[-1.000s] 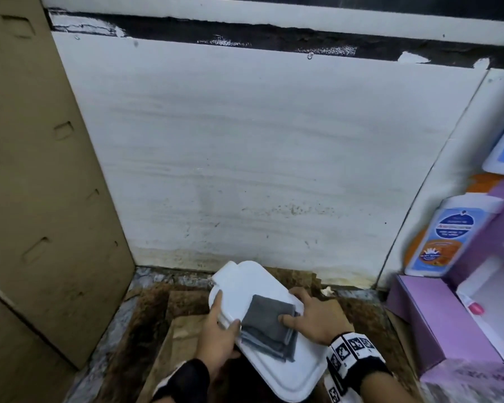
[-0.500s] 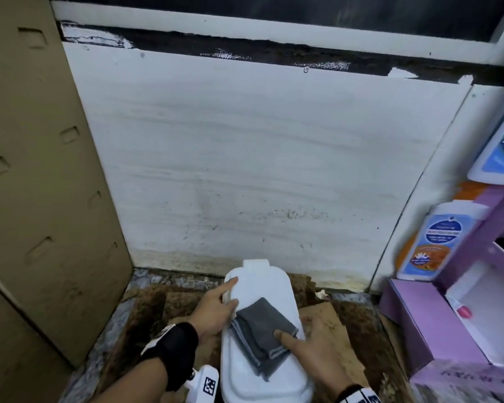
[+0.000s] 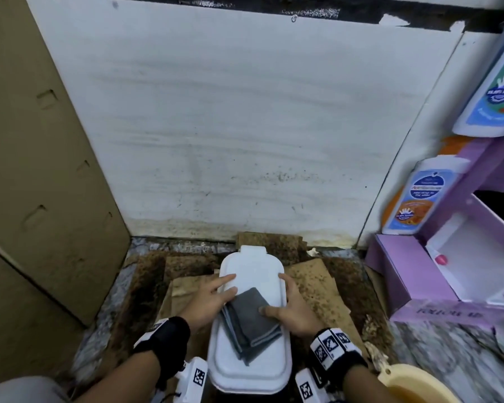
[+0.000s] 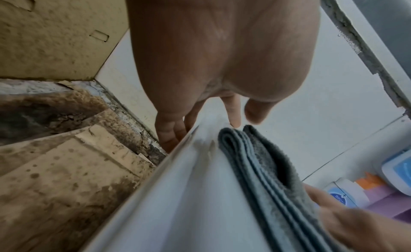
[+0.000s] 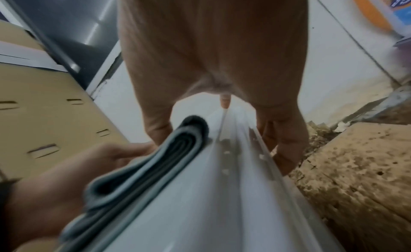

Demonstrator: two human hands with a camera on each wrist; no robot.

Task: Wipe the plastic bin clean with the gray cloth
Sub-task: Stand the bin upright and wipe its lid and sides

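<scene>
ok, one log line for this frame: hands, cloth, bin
left hand: holds bin's left edge, thumb on cloth | right hand: holds right edge, thumb on cloth | gray cloth: folded, on top | plastic bin: white, over stained cardboard

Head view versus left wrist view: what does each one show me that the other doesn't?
Only the head view shows the whole white plastic bin, the right hand along its right edge, and a yellow basin. Only the left wrist view shows the left hand from beneath, fingers curling under the bin's rim, and the cloth's stacked folds edge-on. Both show the folded gray cloth lying on the bin.
</scene>
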